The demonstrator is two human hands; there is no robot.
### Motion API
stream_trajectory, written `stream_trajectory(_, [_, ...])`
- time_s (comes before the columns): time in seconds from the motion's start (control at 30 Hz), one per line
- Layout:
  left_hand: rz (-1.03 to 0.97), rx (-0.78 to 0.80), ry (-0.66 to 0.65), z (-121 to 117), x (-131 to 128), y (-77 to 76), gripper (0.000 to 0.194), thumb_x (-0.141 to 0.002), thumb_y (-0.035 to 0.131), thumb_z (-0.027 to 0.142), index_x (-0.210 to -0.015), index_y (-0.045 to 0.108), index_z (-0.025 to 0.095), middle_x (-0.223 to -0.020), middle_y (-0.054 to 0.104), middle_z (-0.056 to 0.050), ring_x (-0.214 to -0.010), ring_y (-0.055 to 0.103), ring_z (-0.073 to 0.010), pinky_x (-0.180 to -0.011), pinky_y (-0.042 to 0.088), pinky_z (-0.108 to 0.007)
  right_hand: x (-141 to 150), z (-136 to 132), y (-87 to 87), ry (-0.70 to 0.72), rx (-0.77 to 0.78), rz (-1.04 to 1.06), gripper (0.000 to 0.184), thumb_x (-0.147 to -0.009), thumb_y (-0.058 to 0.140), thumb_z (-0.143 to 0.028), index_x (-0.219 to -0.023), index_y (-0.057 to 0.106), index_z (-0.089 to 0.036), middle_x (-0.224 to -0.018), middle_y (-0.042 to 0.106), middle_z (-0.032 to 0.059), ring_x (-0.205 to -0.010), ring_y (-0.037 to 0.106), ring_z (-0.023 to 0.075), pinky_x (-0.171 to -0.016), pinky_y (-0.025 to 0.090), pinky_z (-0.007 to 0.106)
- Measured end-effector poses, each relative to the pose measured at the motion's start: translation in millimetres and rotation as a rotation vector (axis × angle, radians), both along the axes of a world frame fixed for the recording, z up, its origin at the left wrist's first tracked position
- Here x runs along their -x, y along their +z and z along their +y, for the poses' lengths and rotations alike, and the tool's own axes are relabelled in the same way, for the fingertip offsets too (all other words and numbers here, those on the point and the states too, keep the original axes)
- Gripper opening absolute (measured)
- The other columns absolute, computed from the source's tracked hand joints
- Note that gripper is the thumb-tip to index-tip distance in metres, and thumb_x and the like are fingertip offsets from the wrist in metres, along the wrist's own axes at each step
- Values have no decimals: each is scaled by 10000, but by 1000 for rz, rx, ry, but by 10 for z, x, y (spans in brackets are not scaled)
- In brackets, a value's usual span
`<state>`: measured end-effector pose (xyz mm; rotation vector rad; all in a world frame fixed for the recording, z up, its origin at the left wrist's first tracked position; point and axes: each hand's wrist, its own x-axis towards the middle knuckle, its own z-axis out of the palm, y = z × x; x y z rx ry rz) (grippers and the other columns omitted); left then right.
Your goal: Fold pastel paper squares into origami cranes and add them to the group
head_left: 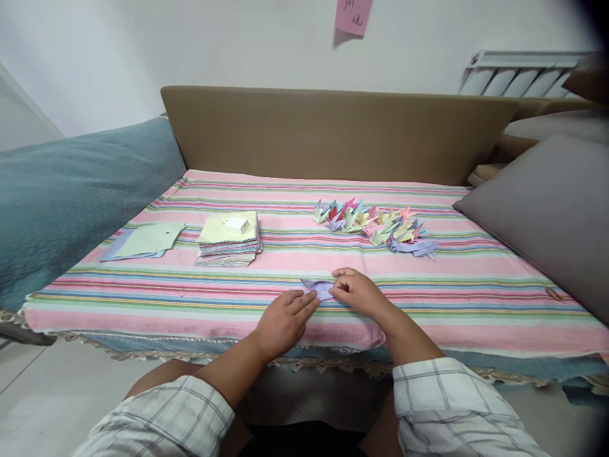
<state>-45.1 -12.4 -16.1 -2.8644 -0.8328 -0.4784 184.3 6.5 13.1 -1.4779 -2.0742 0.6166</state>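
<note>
The lavender folded paper (pixel 323 290) lies on the pink striped cloth (pixel 295 254) between both hands. The left hand (pixel 285 318), at its eight o'clock, lies flat with fingers extended, the tips on the paper; the right hand (pixel 358 292), at three o'clock, curls, thumb and forefinger apparently pinching the edge. The soft, ribbed-looking fabric could give under pressure and leave a crease crooked; an uneven pull between the hands could skew or tear the thin, pointed shape. At ten o'clock, a white block (pixel 236 225) sits on a square-cut paper stack (pixel 229 249) whose ragged layers could slide if knocked. Spiky, multicoloured origami cranes (pixel 375 223), between one and two o'clock, crowd together and could crumple if brushed.
</note>
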Motion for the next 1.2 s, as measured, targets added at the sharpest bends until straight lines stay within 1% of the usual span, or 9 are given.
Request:
stream_trajectory(0.13, [1,-14,-2,3,1,8,574,-768,485,125,-1337,420,137,-1375,469,-98,-1175,490,-244,-1020,390,-413,12,-9,19,6,19,-13,185,-781,568,-272,-646,662,-185,-1077,607,100,-1076,561,206,-869,436,314])
stream_trajectory(0.27, [4,-33,-11,4,-3,11,569,-772,478,121,-1338,423,141,-1367,480,-94,-1158,498,-248,-1011,394,-413,14,-24,-2,31,43,-32,167,-738,643,-333,-799,706,-191,-1190,565,122,-1161,503,242,-944,402,357])
stream_trajectory(0.4, [26,-39,4,-4,-8,15,570,-779,473,126,-1346,413,147,-1372,474,-88,-1157,494,-253,-1005,397,-421,-2,-11,-49,47,16,-76,180,-706,682,-263,-869,709,-191,-1243,539,127,-1175,490,251,-986,371,376])
stream_trajectory(0.63, [31,-48,10,-5,-13,1,563,-784,462,121,-1344,415,144,-1382,464,-80,-1150,501,-241,-1007,394,-411,-31,40,-50,50,-28,-41,120,-771,602,-218,-850,691,-207,-1110,617,77,-1034,567,203,-899,429,347])
stream_trajectory(0.83, [38,-80,8,-3,-20,3,530,-798,457,137,-1329,437,137,-1377,470,-76,-1145,507,-243,-1001,396,-411,-126,34,-80,62,3,122,191,-715,596,-154,-891,654,-199,-1150,546,84,-917,576,170,-752,474,288])
stream_trajectory(0.9, [43,-85,6,-3,-22,5,530,-798,459,138,-1327,438,133,-1375,471,-84,-1149,506,-237,-1003,396,-408,-161,17,-64,31,-21,130,201,-703,603,-164,-895,644,-202,-1067,553,72,-896,565,167,-750,466,283])
stream_trajectory(0.97, [44,-86,9,-2,-24,1,536,-793,464,135,-1329,436,133,-1376,470,-85,-1153,504,-235,-1003,397,-406,-189,-7,-36,0,2,129,198,-702,614,-196,-900,628,-202,-923,570,39,-783,559,147,-700,454,269])
stream_trajectory(1.1, [45,-89,14,3,-24,-14,540,-793,466,137,-1332,434,134,-1384,462,-80,-1158,498,-236,-1006,395,-405,-197,-65,8,12,248,239,256,-765,580,-330,-985,558,-203,-607,513,-55,-517,484,103,-501,371,221])
stream_trajectory(1.2, [43,-88,10,-1,-25,-12,542,-795,460,134,-1336,432,139,-1383,462,-82,-1160,498,-232,-1009,394,-411,-149,-93,-1,39,371,342,314,-784,558,-402,-1020,535,-196,-594,531,-57,-474,490,98,-465,357,215])
